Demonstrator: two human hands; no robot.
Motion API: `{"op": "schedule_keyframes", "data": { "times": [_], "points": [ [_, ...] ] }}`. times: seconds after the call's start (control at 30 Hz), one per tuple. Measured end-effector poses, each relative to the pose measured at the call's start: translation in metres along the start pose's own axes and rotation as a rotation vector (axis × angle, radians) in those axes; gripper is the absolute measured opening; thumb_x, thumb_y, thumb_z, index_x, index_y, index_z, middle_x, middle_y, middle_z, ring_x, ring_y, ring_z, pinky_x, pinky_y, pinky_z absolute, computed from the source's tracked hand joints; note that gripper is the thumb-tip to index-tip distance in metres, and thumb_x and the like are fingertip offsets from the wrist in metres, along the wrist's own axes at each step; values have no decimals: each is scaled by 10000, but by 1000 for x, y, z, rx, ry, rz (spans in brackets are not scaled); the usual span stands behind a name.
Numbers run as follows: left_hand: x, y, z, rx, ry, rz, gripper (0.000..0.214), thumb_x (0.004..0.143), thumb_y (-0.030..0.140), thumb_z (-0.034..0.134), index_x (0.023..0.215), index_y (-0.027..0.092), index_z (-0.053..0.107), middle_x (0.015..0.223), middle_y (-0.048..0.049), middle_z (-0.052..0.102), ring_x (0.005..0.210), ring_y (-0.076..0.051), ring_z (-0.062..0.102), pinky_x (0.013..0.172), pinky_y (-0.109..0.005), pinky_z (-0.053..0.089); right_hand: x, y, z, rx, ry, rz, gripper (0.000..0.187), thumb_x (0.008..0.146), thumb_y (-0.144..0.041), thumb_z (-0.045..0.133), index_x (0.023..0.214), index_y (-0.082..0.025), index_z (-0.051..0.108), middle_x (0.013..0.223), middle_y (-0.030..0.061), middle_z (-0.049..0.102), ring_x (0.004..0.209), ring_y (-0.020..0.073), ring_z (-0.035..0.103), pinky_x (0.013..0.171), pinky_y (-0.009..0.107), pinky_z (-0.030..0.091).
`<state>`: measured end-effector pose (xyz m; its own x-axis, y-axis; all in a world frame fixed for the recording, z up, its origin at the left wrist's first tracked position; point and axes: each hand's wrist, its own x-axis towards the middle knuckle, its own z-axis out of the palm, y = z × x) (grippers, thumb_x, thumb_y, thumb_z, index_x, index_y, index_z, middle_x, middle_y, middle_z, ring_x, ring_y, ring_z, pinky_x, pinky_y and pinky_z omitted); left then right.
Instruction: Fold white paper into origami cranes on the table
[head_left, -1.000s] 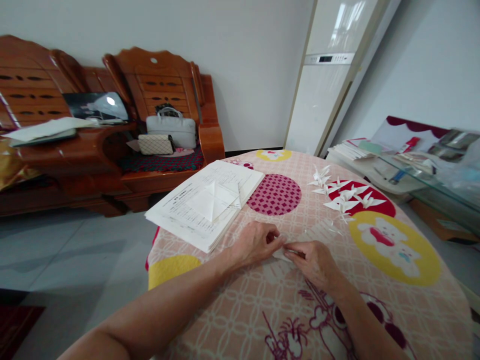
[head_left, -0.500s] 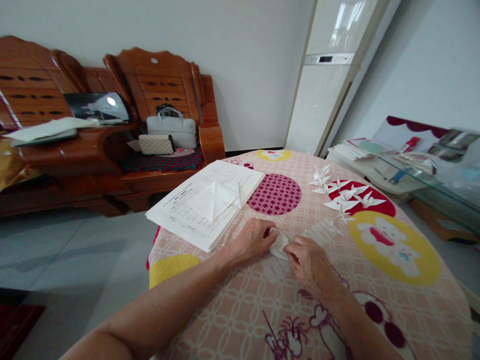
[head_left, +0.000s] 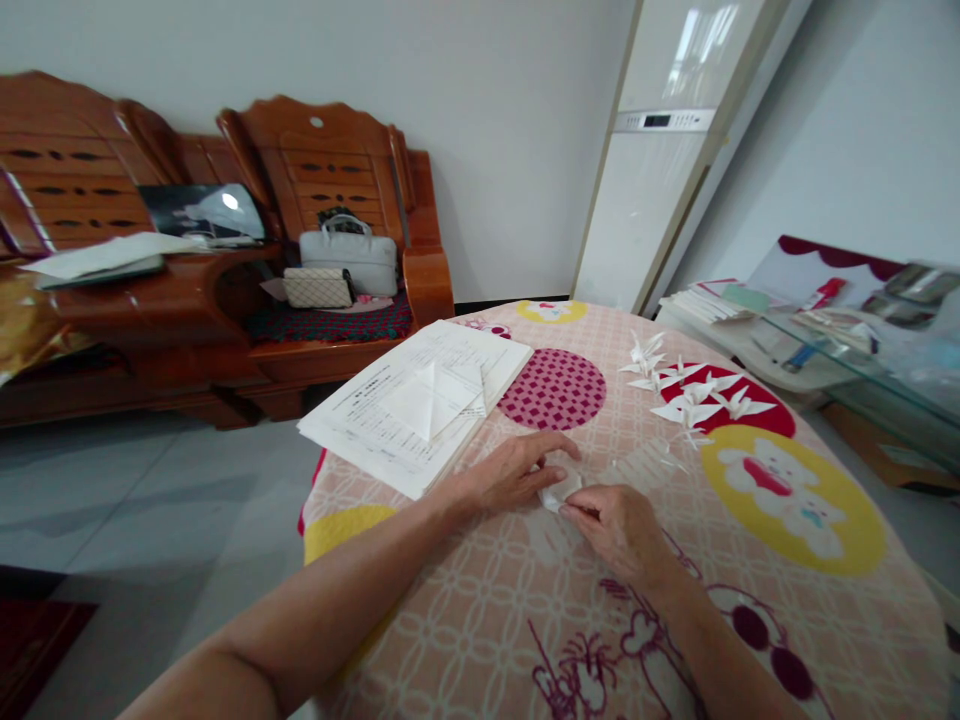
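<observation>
A small folded white paper (head_left: 556, 494) lies low over the tablecloth between my hands. My right hand (head_left: 616, 528) pinches its near right edge between thumb and fingertips. On the far left side, my left hand (head_left: 519, 470) has its fingers apart, with the index stretched out and the thumb by the paper's edge. Whether that thumb presses on the paper I cannot tell. Several white paper cranes (head_left: 688, 408) stand to the right. A creased paper square (head_left: 429, 402) rests on a stack of printed sheets (head_left: 358, 432) to the left.
The round table wears a patterned pink tablecloth (head_left: 480, 620). At the right stands a glass-topped side table (head_left: 862, 380) with papers and other items. Behind on the left are wooden chairs (head_left: 330, 150) holding bags (head_left: 352, 262), and a tall white air conditioner (head_left: 637, 210) stands by the wall.
My left hand has loosened from its pinch on the paper, its index finger now stretched out. The right hand still grips the paper. The view has shifted slightly.
</observation>
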<state>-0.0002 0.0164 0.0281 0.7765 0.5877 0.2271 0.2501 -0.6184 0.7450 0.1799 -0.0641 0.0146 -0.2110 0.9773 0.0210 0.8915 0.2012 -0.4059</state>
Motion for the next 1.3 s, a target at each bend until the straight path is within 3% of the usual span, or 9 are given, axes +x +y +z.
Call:
{"op": "schedule_keyframes", "data": {
  "times": [0.1, 0.23, 0.3, 0.4, 0.6, 0.77, 0.87, 1.07, 1.3],
  "points": [
    [0, 2, -9, 8, -100, 127, 232, 937, 278, 462, 948, 157, 659, 1344, -112, 534, 1214, -221, 518, 979, -303, 401, 0, 0, -1, 29, -16, -5, 289, 886, -286, 546, 684, -191, 730, 616, 26, 686, 571, 137, 594, 550, 246, 305],
    [-1, -1, -16, 31, -217, 142, 108, 809, 142, 573, 880, 155, 652, 1415, -128, 466, 1205, -246, 537, 829, -278, 487, -1, 1, 0, 48, 14, -18, 260, 875, -266, 557, 704, -197, 740, 673, 40, 719, 620, 159, 631, 572, 248, 338],
    [-2, -3, -19, 64, -241, 162, 242, 707, 40, 581, 911, 155, 639, 1419, -138, 464, 1218, -258, 530, 783, -265, 494, -2, 1, 2, 58, 25, -5, 224, 857, -250, 575, 719, -204, 746, 698, 42, 730, 640, 167, 643, 575, 247, 346],
    [-4, -1, -22, 149, -242, 174, 357, 645, -31, 539, 932, 160, 631, 1433, -141, 452, 1274, -268, 484, 850, -293, 474, -2, -1, 3, 71, 30, 29, 176, 829, -222, 594, 744, -213, 747, 698, 37, 732, 638, 168, 647, 571, 244, 347],
    [-8, 3, -30, 257, -268, 104, 262, 744, 36, 554, 941, 173, 659, 1519, -119, 327, 1147, -241, 590, 818, -271, 478, -3, -6, 3, 89, 23, 80, 112, 798, -193, 608, 756, -196, 712, 672, 27, 711, 600, 153, 622, 558, 234, 336],
    [-12, 1, -32, 341, -232, 149, 212, 794, 56, 537, 915, 174, 665, 1527, -93, 318, 1189, -248, 563, 925, -300, 449, -4, -7, 1, 106, 5, 85, 116, 809, -208, 597, 767, -193, 704, 680, 27, 712, 611, 157, 623, 557, 234, 335],
    [-13, 1, -31, 376, -222, 147, 191, 815, 70, 537, 915, 180, 659, 1543, -79, 287, 1145, -237, 596, 898, -294, 466, -4, -7, 0, 137, 8, 85, 180, 847, -244, 557, 782, -197, 717, 691, 34, 720, 617, 161, 632, 554, 236, 338],
    [-11, 0, -24, 400, -184, 104, 115, 882, 180, 539, 881, 175, 655, 1533, -85, 311, 1093, -229, 627, 883, -288, 472, -2, -12, 2, 52, 51, 152, 211, 859, -281, 556, 747, -197, 713, 661, 50, 712, 586, 170, 622, 532, 249, 320],
    [-11, -2, -9, 463, -82, 81, 143, 886, 233, 546, 924, 166, 667, 1431, -113, 466, 1105, -242, 615, 906, -328, 474, -1, -11, 7, -10, 84, 156, 200, 840, -287, 585, 713, -201, 713, 630, 45, 702, 556, 162, 599, 515, 256, 284]
  ]
}}
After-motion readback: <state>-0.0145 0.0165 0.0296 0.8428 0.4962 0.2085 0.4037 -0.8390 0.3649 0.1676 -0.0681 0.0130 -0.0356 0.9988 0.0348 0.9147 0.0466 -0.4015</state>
